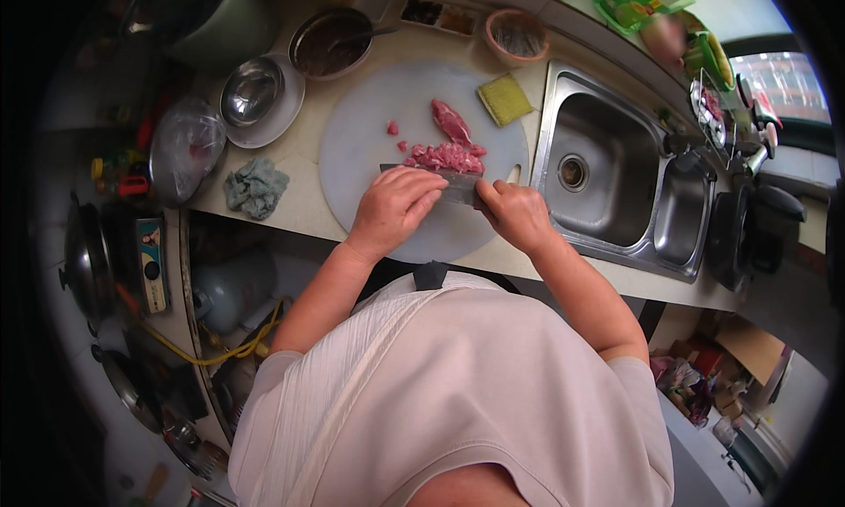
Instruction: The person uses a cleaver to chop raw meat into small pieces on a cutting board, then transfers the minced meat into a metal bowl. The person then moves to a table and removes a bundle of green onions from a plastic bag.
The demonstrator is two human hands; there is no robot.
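Observation:
On a round white cutting board [370, 117] lies a heap of chopped raw meat [443, 157], with a larger uncut piece of meat [451, 121] just behind it and a few small bits to its left. A cleaver [460, 189] rests along the near side of the heap. My right hand [518, 211] grips the cleaver's handle at the right. The fingers of my left hand [399, 208] are stretched over the left part of the blade; whether they press on it or only hover is hard to tell.
A yellow-green sponge cloth [504, 100] lies on the board's upper right edge. Right of the board is a steel sink [601, 170]. To the left are a crumpled grey-green cloth [256, 187], a metal bowl [251, 91] on a white plate and a pot of dark sauce [330, 43]. A pink-rimmed bowl [517, 37] stands behind.

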